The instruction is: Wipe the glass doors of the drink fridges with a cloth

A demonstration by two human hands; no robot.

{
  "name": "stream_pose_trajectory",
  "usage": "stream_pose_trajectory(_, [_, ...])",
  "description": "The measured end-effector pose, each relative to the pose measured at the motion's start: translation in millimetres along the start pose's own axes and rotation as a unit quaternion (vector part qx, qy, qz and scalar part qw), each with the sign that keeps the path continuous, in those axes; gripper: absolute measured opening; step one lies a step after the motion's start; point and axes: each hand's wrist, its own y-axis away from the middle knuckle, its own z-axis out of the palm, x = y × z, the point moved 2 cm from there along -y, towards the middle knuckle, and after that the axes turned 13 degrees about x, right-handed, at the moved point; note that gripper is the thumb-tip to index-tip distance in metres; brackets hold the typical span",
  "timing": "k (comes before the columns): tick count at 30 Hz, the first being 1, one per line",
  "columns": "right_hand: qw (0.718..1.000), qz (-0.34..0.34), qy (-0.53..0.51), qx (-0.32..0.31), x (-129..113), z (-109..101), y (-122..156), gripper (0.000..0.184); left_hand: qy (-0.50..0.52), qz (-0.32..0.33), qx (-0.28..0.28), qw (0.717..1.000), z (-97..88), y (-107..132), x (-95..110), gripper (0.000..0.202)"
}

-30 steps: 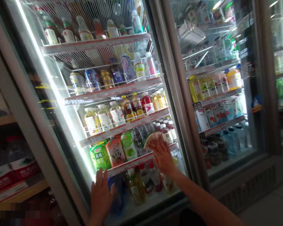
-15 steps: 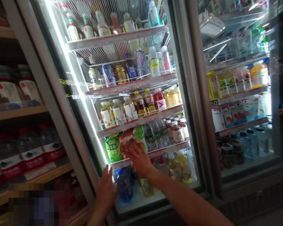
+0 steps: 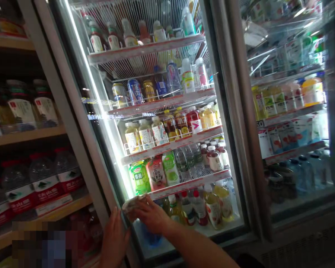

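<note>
A crumpled, pale brownish cloth [image 3: 132, 205] lies under my right hand [image 3: 149, 216], which presses it to the glass door [image 3: 167, 234] near the lower left of the pane. Its fingers lie over the cloth. My left hand [image 3: 115, 234] rests flat on the metal door frame [image 3: 96, 175], left of the cloth, fingers stretched and holding nothing. Behind the glass, just above the cloth, stand a green pouch [image 3: 140, 178], a red pouch [image 3: 156, 173] and a light green pouch [image 3: 170, 168]. A blue bottle [image 3: 150, 238] shows dimly below my right hand.
Lit fridge shelves hold several rows of bottles and cans [image 3: 135, 91]. A second glass-fronted fridge [image 3: 293, 149] stands to the right, past a thick metal upright [image 3: 240, 111]. Open wooden shelves [image 3: 28, 137] with red-capped water bottles [image 3: 40, 176] are on the left.
My right hand and the cloth have slid down and left across the glass, uncovering the red pouch. My left hand is lower and further left in view. The view has shifted slightly.
</note>
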Motion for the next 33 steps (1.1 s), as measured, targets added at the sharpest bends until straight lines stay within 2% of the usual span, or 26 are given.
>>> stream_pose_trajectory(3, [0.997,0.069,0.02,0.026,11.7,-11.3,-8.9,0.046,0.009,-0.012,0.018,1.0,4.3,-9.3,6.2,0.065])
stream_pose_trajectory(6, [0.991,0.121,0.032,0.046,28.3,-31.1,-7.0,0.05,0.019,-0.014,0.038,0.999,6.5,-26.7,23.3,0.065])
stream_pose_trajectory(11, [0.997,0.077,0.009,-0.012,50.2,-54.3,59.6,0.05,0.036,0.016,0.052,0.998,7.0,-52.8,57.7,0.067])
stream_pose_trajectory(14, [0.987,0.138,0.068,0.032,79.5,-77.6,83.7,0.055,0.04,0.046,0.057,0.997,10.1,-66.4,80.8,0.069])
stream_pose_trajectory(17, [0.96,0.214,0.148,0.101,100.4,-97.2,100.7,0.058,0.05,0.066,0.057,0.995,15.1,-81.0,109.3,0.067])
stream_pose_trajectory(21, [0.972,0.162,0.158,0.066,101.1,-105.3,131.4,0.06,0.061,0.108,0.058,0.991,23.8,-94.2,145.6,0.06])
stream_pose_trajectory(23, [0.968,0.172,0.169,0.068,108.4,-116.0,134.5,0.058,0.044,0.124,0.053,0.99,29.0,-96.5,157.7,0.057])
stream_pose_trajectory(26, [0.923,0.279,0.224,0.145,130.9,-141.3,126.0,0.051,0.02,0.125,0.058,0.99,34.3,-96.7,167.9,0.055])
stream_pose_trajectory(28, [0.904,0.304,0.245,0.172,138.5,-149.4,128.7,0.05,0.012,0.113,0.055,0.992,35.3,-96.1,170.5,0.057])
stream_pose_trajectory(33, [0.931,0.23,0.253,0.13,130.4,-142.7,164.4,0.055,0.02,0.121,0.038,0.992,33.7,-94.6,171.3,0.064])
